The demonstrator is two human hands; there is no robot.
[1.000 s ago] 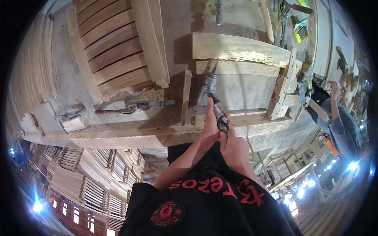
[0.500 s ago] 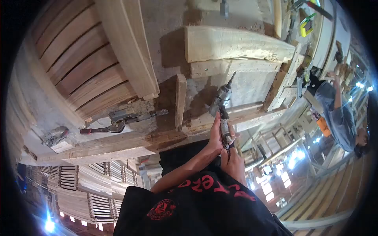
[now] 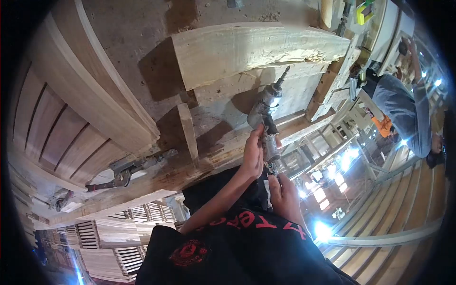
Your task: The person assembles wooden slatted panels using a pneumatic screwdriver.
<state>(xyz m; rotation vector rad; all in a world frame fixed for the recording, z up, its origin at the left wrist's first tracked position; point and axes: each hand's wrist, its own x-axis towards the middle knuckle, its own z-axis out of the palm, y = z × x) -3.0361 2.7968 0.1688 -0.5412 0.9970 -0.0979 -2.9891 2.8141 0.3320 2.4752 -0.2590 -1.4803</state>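
Note:
A scuffed metal power drill (image 3: 258,113) points up and away from me, a narrow pointed bit (image 3: 284,76) at its far end. My left hand (image 3: 254,153) is wrapped round its handle, the thumb lying along the near side. Just below, my right hand (image 3: 285,195) is closed at the handle's lower end, thumb and fingers pinched together there. A pale strip (image 3: 267,192) shows beside the right thumb; the palm hides the rest. Beyond the bit lies a thick curved wooden piece (image 3: 232,50) with a rough, splintered edge.
A slatted wooden panel (image 3: 59,126) with a curved frame rests at left. By it lie a red-handled clamp (image 3: 118,179) and a short upright wooden strip (image 3: 188,133). At the right, a person (image 3: 401,107) in grey works near the bench. A yellow-green tool (image 3: 363,13) lies far right.
My view has shifted closer over the bench, so the curved wood and panel appear larger and further left. The drill stays in my hands; my right hand sits slightly lower along it.

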